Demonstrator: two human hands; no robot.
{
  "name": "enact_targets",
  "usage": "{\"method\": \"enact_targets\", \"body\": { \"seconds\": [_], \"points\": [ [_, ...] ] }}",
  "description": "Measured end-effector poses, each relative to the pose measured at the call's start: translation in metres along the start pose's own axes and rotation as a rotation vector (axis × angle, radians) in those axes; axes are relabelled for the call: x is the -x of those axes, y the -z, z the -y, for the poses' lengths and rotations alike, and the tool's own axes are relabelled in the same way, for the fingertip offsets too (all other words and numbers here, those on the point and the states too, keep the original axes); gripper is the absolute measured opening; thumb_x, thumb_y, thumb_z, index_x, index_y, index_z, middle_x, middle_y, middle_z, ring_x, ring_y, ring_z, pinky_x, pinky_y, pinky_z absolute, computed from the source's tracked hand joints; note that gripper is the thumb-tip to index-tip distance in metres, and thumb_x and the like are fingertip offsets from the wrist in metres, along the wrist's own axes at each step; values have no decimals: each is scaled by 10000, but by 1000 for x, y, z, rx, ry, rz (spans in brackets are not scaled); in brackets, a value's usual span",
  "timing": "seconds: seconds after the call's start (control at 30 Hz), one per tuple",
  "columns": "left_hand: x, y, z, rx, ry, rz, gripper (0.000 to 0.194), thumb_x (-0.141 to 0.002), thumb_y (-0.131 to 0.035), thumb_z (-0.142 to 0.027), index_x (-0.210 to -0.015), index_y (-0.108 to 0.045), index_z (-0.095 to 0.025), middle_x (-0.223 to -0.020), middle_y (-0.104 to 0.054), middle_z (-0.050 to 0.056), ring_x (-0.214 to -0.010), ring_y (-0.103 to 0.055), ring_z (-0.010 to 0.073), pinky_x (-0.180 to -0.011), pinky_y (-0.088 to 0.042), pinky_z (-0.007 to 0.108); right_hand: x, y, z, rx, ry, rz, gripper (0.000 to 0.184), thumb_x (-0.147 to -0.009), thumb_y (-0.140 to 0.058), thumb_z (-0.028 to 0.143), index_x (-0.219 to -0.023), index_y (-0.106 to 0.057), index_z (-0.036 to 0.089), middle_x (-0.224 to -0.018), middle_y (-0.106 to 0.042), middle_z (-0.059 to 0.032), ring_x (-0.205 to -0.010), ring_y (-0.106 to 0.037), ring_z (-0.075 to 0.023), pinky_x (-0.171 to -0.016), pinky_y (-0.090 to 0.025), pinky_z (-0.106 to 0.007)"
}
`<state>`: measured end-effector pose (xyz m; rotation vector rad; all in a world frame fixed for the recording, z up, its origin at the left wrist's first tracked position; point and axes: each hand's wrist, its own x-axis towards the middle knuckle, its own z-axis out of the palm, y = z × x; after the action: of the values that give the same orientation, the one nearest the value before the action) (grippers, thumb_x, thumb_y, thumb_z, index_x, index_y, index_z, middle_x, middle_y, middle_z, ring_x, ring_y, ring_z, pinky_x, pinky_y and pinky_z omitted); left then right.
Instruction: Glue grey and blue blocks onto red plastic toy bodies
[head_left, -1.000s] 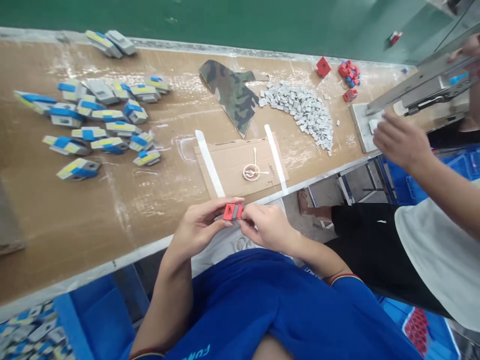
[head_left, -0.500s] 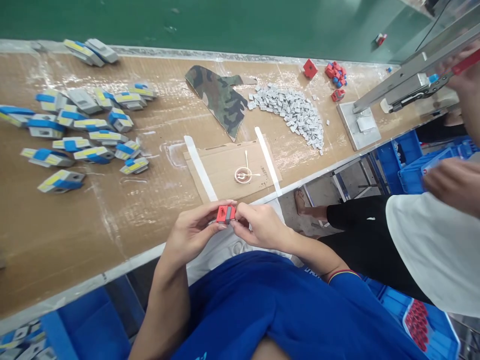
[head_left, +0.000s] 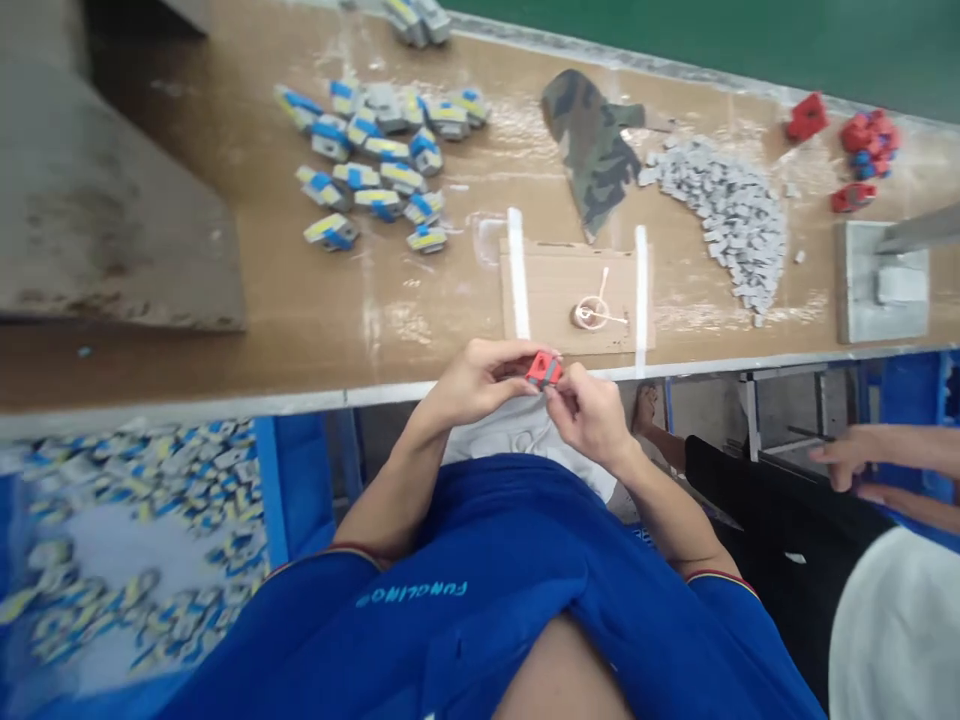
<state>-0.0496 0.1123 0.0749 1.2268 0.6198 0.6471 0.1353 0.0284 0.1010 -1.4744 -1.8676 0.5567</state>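
Cam swung L, more of the blue parts bin [head_left: 271, 490] in view now, red block [head_left: 544, 370] rotated a bit, coworker's hand [head_left: 847, 458] dropped low.

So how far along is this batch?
Looks done: blue-and-yellow pieces on the table, more in a blue bin. In hand: a red block, held by the left hand and right hand. Seemingly left: small grey blocks and red pieces.

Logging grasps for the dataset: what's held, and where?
A small red block, pinched at opposite sides by the fingertips of the left hand and right hand.
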Motion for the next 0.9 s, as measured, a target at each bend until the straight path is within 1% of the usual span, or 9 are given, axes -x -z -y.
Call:
{"method": "enact_targets", "body": {
  "seconds": [0.07,0.13,0.23,0.33,0.4,0.6,0.73,0.9],
  "points": [
    [0,1,3,15,-22,-5,402,-790,-885,-272,-1164,-802,-149,-1106,-829,112,-989,-807,229,-900,-654,278,-1,-1,0,-14,5,-10,217,-989,-549,200,-837,-411,269,-570,-474,92,-436,-415,-99,-493,-316,-231],
    [0,0,6,33,-38,1,391,-797,-873,-252,-1166,-794,-150,-1083,-830,106,-952,-808,217,-870,-657,274,-1,-1,1,-19,11,-29,215,-992,-549,203,-834,-418,268,-582,-483,88,-450,-438,-96,-493,-329,-223],
    [0,-3,8,82,-59,4,404,-805,-868,-243,-1188,-780,-146,-1084,-830,110,-955,-811,214,-854,-659,269,-1,2,3,1,5,-46,205,-995,-561,209,-837,-441,262,-625,-535,70,-489,-489,-95,-509,-363,-213],
    [1,-6,7,119,-61,-3,428,-817,-864,-255,-1220,-769,-147,-1115,-827,116,-1010,-807,222,-882,-659,277,0,7,6,34,-10,-31,172,-994,-575,215,-854,-484,255,-669,-594,53,-518,-529,-95,-530,-401,-208],
    [1,-6,7,121,-55,0,432,-825,-863,-270,-1228,-766,-149,-1130,-824,116,-1018,-805,222,-891,-657,281,0,9,8,30,-27,-21,162,-992,-580,222,-856,-498,252,-673,-608,53,-516,-533,-92,-531,-410,-205],
    [1,-4,9,107,-69,15,414,-823,-865,-273,-1208,-774,-150,-1089,-825,92,-964,-801,193,-868,-647,258,-3,11,9,-17,-74,15,191,-972,-575,248,-812,-470,257,-639,-565,61,-498,-491,-95,-510,-377,-221],
    [1,-4,8,81,-63,8,398,-812,-875,-287,-1175,-784,-150,-1088,-823,88,-964,-794,191,-890,-642,265,-5,12,8,-117,-101,57,208,-971,-577,247,-795,-467,254,-618,-511,72,-488,-448,-86,-501,-367,-216],
    [1,-3,6,60,-58,4,382,-806,-868,-257,-1163,-784,-151,-1083,-823,87,-967,-791,193,-884,-643,272,-5,11,7,-175,-87,40,238,-967,-601,221,-777,-459,251,-585,-442,93,-469,-403,-74,-495,-331,-216]
  ]
}}
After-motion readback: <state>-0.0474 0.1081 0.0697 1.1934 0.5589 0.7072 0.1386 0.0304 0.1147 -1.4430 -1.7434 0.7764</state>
